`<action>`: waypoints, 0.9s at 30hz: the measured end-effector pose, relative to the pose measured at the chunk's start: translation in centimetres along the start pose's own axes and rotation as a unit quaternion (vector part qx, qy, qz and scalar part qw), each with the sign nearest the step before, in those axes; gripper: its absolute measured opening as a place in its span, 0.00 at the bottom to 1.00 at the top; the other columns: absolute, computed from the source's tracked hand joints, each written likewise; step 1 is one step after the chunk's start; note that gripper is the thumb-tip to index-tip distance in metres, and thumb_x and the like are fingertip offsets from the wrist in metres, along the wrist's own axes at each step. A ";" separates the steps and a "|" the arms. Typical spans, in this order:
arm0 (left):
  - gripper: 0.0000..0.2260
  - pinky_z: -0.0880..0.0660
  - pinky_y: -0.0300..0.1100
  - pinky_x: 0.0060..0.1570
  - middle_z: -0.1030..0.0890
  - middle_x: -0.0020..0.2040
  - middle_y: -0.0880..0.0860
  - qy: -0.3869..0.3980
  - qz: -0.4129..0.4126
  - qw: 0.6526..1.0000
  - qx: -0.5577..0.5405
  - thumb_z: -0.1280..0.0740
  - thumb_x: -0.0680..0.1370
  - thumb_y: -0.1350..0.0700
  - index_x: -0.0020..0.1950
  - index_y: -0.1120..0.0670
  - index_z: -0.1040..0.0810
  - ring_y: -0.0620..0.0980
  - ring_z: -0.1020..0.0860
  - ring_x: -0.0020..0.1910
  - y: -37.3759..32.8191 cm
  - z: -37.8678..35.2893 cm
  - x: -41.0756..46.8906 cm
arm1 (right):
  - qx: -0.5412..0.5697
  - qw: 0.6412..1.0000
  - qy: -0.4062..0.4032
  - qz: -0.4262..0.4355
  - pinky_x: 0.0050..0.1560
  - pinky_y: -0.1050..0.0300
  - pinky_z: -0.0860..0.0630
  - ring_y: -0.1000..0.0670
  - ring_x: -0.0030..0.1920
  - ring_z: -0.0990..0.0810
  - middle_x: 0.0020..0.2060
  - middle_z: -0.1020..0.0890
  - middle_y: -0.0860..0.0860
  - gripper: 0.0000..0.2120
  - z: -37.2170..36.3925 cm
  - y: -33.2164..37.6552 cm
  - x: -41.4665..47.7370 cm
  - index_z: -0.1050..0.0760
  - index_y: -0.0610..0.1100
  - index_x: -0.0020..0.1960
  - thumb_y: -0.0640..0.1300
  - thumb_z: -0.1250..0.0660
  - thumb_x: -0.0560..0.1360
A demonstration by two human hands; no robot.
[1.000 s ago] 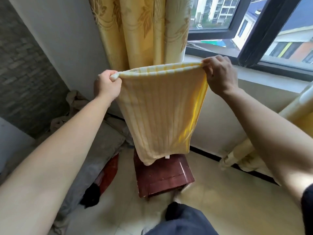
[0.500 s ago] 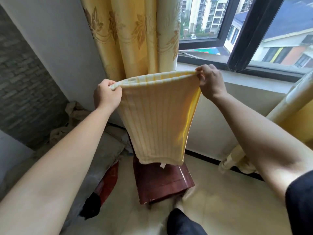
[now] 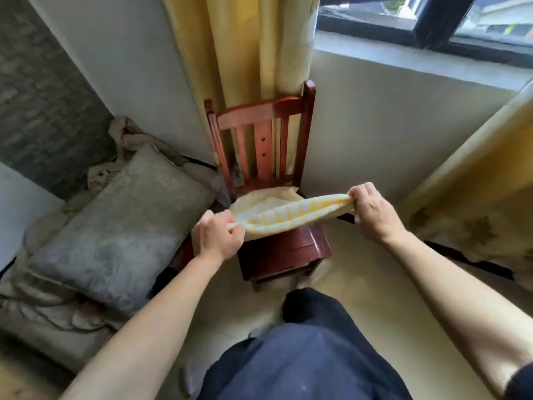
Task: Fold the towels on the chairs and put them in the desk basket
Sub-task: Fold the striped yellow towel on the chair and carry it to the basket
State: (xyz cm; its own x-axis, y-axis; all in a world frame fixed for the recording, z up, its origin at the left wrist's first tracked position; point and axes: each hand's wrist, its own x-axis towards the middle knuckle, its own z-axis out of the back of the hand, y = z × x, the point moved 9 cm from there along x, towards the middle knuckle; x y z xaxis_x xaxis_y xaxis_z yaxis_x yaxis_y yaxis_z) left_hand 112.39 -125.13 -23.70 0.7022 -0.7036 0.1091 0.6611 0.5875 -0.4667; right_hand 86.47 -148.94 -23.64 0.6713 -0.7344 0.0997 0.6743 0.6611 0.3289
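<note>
Over the seat of the small dark-red wooden chair, left hand and right hand each grip an end of the yellow striped towel, its far part resting toward the seat's back edge. Mid-fold, I'd judge; next, lay it flat and double it.

The towel hides the chair seat's back part

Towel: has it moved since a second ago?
Yes, downward. The towel hung with its held edge level with the window sill; now the left hand and right hand hold that edge just above the chair seat, below its backrest.
</note>
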 end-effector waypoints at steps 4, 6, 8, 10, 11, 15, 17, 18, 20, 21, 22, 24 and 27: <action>0.13 0.32 0.45 0.54 0.24 0.48 0.53 0.269 0.050 0.960 0.060 0.40 0.70 0.42 0.47 0.46 0.21 0.57 0.25 0.53 3.9 -9.4 -5.4 | -0.030 0.987 0.157 -0.019 0.42 0.49 0.27 0.40 0.48 0.24 0.51 0.29 0.47 0.12 -7.4 -3.1 -4.7 0.29 0.45 0.57 0.37 0.38 0.75; 0.10 0.30 0.45 0.52 0.20 0.53 0.51 0.362 0.083 0.928 0.041 0.36 0.72 0.44 0.50 0.45 0.22 0.56 0.23 0.56 5.7 -12.7 -8.1 | -0.050 0.970 0.235 -0.033 0.44 0.48 0.25 0.40 0.48 0.23 0.51 0.29 0.48 0.11 -10.6 -4.6 -6.7 0.30 0.47 0.56 0.37 0.39 0.75; 0.10 0.29 0.43 0.48 0.19 0.55 0.49 0.421 0.105 0.901 0.025 0.34 0.73 0.49 0.53 0.45 0.22 0.54 0.22 0.56 7.2 -15.2 -10.0 | -0.070 0.950 0.299 -0.054 0.46 0.49 0.25 0.41 0.49 0.22 0.52 0.28 0.48 0.11 -13.3 -6.0 -8.1 0.29 0.48 0.57 0.37 0.40 0.77; 0.10 0.28 0.43 0.48 0.19 0.55 0.49 0.456 0.108 0.883 0.023 0.32 0.73 0.51 0.54 0.47 0.22 0.53 0.21 0.56 7.8 -16.8 -11.3 | -0.081 0.931 0.349 -0.067 0.49 0.48 0.25 0.41 0.51 0.21 0.52 0.27 0.48 0.13 -15.5 -6.9 -9.4 0.29 0.49 0.57 0.36 0.39 0.75; 0.11 0.27 0.43 0.49 0.19 0.56 0.50 0.474 0.109 0.873 0.028 0.31 0.73 0.52 0.55 0.48 0.22 0.53 0.22 0.56 8.4 -17.9 -12.1 | -0.086 0.918 0.380 -0.070 0.51 0.48 0.24 0.41 0.52 0.21 0.52 0.27 0.48 0.14 -16.8 -7.4 -10.3 0.28 0.49 0.57 0.36 0.38 0.74; 0.16 0.29 0.41 0.48 0.21 0.59 0.50 0.539 0.105 0.834 0.052 0.30 0.72 0.50 0.59 0.49 0.23 0.53 0.23 0.57 10.1 -21.9 -14.9 | -0.104 0.867 0.482 -0.068 0.52 0.54 0.27 0.44 0.56 0.22 0.54 0.24 0.48 0.13 -20.7 -8.7 -12.7 0.25 0.48 0.59 0.40 0.37 0.76; 0.13 0.29 0.41 0.46 0.20 0.56 0.50 0.555 0.115 0.823 0.038 0.30 0.72 0.50 0.55 0.48 0.24 0.53 0.22 0.55 10.3 -22.8 -15.6 | -0.111 0.858 0.495 -0.075 0.51 0.55 0.27 0.44 0.55 0.22 0.50 0.24 0.48 0.12 -21.2 -9.1 -12.8 0.21 0.49 0.58 0.44 0.36 0.75; 0.09 0.28 0.42 0.46 0.20 0.53 0.50 0.554 0.124 0.823 0.030 0.31 0.72 0.51 0.51 0.47 0.24 0.53 0.22 0.54 10.4 -23.4 -15.3 | -0.107 0.858 0.495 -0.084 0.51 0.55 0.26 0.44 0.54 0.22 0.48 0.25 0.50 0.11 -21.7 -9.4 -12.3 0.20 0.49 0.56 0.46 0.35 0.75; 0.05 0.27 0.44 0.46 0.21 0.48 0.49 0.523 0.148 0.839 0.006 0.32 0.72 0.52 0.46 0.46 0.25 0.54 0.22 0.53 10.6 -23.8 -13.6 | -0.093 0.873 0.468 -0.098 0.51 0.52 0.24 0.44 0.53 0.22 0.46 0.27 0.51 0.09 -21.8 -9.6 -10.6 0.20 0.49 0.53 0.48 0.33 0.74; 0.04 0.28 0.44 0.46 0.20 0.49 0.49 0.495 0.170 0.852 -0.006 0.33 0.72 0.52 0.46 0.46 0.25 0.55 0.22 0.53 11.2 -24.1 -12.1 | -0.084 0.884 0.449 -0.102 0.51 0.51 0.23 0.43 0.52 0.22 0.46 0.27 0.51 0.09 -22.0 -9.8 -9.1 0.20 0.48 0.52 0.48 0.33 0.74; 0.05 0.29 0.43 0.46 0.19 0.50 0.50 0.462 0.196 0.865 -0.022 0.33 0.72 0.53 0.47 0.47 0.24 0.54 0.22 0.54 11.6 -24.1 -10.6 | -0.072 0.896 0.425 -0.104 0.51 0.50 0.23 0.42 0.51 0.22 0.46 0.27 0.50 0.09 -22.2 -9.8 -7.4 0.20 0.47 0.52 0.48 0.33 0.74; 0.08 0.30 0.41 0.45 0.19 0.53 0.52 0.384 0.253 0.885 -0.074 0.32 0.73 0.55 0.51 0.51 0.22 0.54 0.23 0.53 12.7 -24.0 -7.2 | -0.039 0.921 0.370 -0.118 0.52 0.49 0.24 0.41 0.51 0.22 0.48 0.25 0.47 0.11 -22.3 -9.9 -4.0 0.20 0.45 0.53 0.48 0.33 0.74; 0.13 0.27 0.37 0.39 0.20 0.53 0.54 0.255 0.360 0.877 -0.190 0.30 0.73 0.58 0.58 0.55 0.23 0.51 0.21 0.47 15.1 -24.6 -1.0 | 0.044 0.937 0.291 -0.190 0.54 0.50 0.27 0.39 0.55 0.23 0.52 0.21 0.43 0.15 -23.7 -11.0 2.1 0.21 0.44 0.56 0.50 0.38 0.76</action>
State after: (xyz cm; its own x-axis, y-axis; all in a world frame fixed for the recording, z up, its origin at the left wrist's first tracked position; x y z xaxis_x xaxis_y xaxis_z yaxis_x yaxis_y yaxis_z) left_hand 115.15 -125.38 -52.40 0.6282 -0.3495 -0.6952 -0.1088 0.8452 -0.5232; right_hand 87.75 -154.13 -49.26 0.4597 -0.6892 -0.5600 0.8876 0.3358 0.3154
